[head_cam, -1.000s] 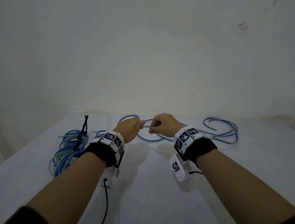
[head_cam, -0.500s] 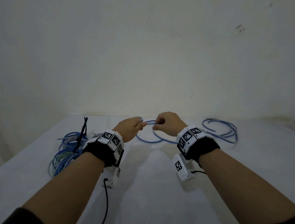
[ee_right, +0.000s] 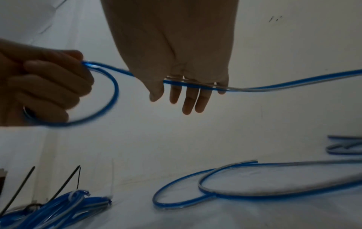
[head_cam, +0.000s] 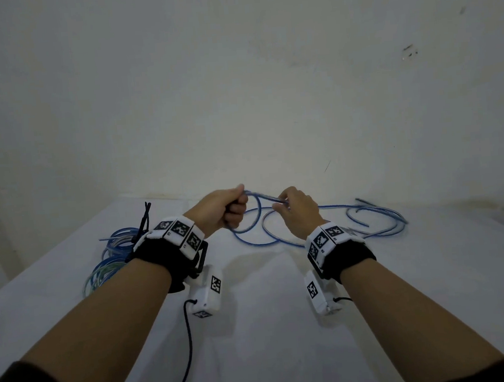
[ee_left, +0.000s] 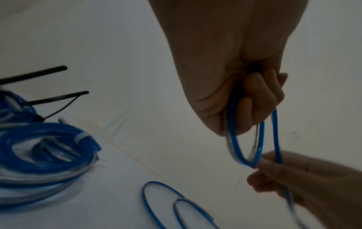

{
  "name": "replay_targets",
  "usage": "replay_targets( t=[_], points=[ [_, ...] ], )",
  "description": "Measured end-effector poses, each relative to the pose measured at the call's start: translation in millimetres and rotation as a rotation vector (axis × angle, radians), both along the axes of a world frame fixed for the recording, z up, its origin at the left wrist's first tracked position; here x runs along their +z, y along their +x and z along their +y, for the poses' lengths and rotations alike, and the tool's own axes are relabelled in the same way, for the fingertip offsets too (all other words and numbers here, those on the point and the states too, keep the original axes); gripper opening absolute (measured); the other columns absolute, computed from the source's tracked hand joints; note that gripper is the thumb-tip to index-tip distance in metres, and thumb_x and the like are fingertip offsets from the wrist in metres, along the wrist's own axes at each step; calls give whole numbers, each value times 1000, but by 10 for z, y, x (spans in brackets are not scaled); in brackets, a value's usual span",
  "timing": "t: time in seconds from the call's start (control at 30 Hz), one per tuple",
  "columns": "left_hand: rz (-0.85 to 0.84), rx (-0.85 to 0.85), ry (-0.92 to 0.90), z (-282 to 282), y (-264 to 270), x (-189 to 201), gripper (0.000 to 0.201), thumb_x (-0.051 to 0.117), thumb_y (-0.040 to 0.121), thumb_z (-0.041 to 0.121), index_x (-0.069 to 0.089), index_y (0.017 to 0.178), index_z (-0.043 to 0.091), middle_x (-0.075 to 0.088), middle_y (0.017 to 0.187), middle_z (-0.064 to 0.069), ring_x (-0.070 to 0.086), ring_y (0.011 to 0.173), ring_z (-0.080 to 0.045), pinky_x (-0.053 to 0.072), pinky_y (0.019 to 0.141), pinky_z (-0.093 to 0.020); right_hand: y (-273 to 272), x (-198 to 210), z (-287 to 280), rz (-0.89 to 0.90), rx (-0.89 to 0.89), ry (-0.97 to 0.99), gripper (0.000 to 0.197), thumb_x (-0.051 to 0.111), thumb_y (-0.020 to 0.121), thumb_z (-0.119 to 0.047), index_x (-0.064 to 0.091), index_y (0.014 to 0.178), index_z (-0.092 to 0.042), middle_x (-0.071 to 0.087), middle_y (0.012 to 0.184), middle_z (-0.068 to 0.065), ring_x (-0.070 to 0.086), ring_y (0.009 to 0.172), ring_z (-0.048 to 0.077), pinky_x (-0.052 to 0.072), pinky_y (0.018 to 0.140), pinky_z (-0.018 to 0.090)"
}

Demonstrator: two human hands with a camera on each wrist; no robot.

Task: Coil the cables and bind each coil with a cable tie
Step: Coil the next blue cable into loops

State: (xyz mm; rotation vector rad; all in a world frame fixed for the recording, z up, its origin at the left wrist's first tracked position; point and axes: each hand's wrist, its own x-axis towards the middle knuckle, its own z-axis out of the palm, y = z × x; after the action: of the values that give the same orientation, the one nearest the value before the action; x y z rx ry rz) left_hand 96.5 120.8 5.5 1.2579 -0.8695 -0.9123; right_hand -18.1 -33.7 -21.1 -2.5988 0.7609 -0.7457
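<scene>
Table (head_cam: 270, 325): white, filled the lower half of the head view; its near edge was cut off by the frame.
Finished coils (head_cam: 111, 256): blue bundles lay at the far left of the table, partly hidden behind the left wrist band; how many could not be counted.
Loose cable (head_cam: 332, 232): blue and clear, sprawled in open loops on the table beyond the hands, its right end trailing towards the wall; in the right wrist view it ran off the frame edge.
Left hand (head_cam: 220, 210): fist closed round a small raised loop of the loose cable; the loop was blurred in both wrist views.
Right hand (head_cam: 297, 211): just beside the left, thumb and fingers curled over the strand leading from that loop.
Black cable ties (head_cam: 145, 220): stuck up from the finished coils; their bases were hidden.
</scene>
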Motion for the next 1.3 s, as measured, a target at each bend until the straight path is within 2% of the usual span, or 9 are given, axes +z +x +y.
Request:
replay_targets(
  t=[0.2,0.4,0.57,0.7,0.87,0.97,1.03,1.17,1.3],
  points=[
    [412,0,-345,-25,26,207,36,23,100,29,47,77,14,37,49,9,31,37,-5,29,43,-17,-115,-87,-115,-165,49,135,9,44,97,-8,46,104,-2,51,104,17,51,89,30,44,81,39],
    [480,137,-568,-213,-31,260,33,26,103,22,53,89,10,55,63,4,50,48,-7,44,50,-18,-136,-56,-51,-229,199,134,6,48,95,-8,48,100,-8,50,97,8,47,80,19,35,70,24],
    [74,339,-566,-362,-145,204,22,29,103,13,49,93,11,64,88,-5,65,79,-13,52,71,-18,-102,67,72,-184,321,88,9,53,92,-6,60,97,-5,57,88,2,48,74,13,35,64,9],
    [-342,403,-472,-437,-158,102,15,33,101,7,46,96,12,62,100,-3,62,92,-11,50,83,-18,-123,214,188,-161,415,220,11,51,93,-6,61,93,-12,57,76,-4,52,70,13,44,66,20],
    [-763,419,-244,-398,-101,15,13,37,99,11,49,98,5,61,95,-2,59,84,-7,46,78,-18,-180,353,242,-171,447,309,17,46,95,-4,61,88,-9,53,65,-6,48,52,-3,37,55,9],
    [-1045,326,-94,-354,-183,5,18,35,99,11,45,92,-2,57,84,-12,52,73,-23,41,67,-23,-201,401,251,-130,421,229,17,45,96,-5,57,83,-6,50,65,-7,50,56,-6,35,59,10],
    [-1105,322,-48,-338,-204,16,20,33,99,11,44,91,-4,56,83,-17,52,71,-26,42,63,-22,-234,390,238,-109,402,171,4,55,92,-13,57,90,-10,49,66,-4,46,59,4,36,60,18],
    [-1145,508,45,-250,38,37,13,35,97,7,44,87,5,53,86,-12,56,75,-29,46,69,-35,-378,395,33,-76,360,-71,9,62,87,-12,60,96,-12,56,79,0,47,69,12,36,67,23],
    [-936,426,202,-176,72,63,15,29,100,9,43,98,5,52,80,-4,55,64,-17,43,58,-22,-447,429,-163,-181,282,-123,14,61,89,-14,71,95,-7,60,87,11,51,76,15,41,75,27]
  ],
)
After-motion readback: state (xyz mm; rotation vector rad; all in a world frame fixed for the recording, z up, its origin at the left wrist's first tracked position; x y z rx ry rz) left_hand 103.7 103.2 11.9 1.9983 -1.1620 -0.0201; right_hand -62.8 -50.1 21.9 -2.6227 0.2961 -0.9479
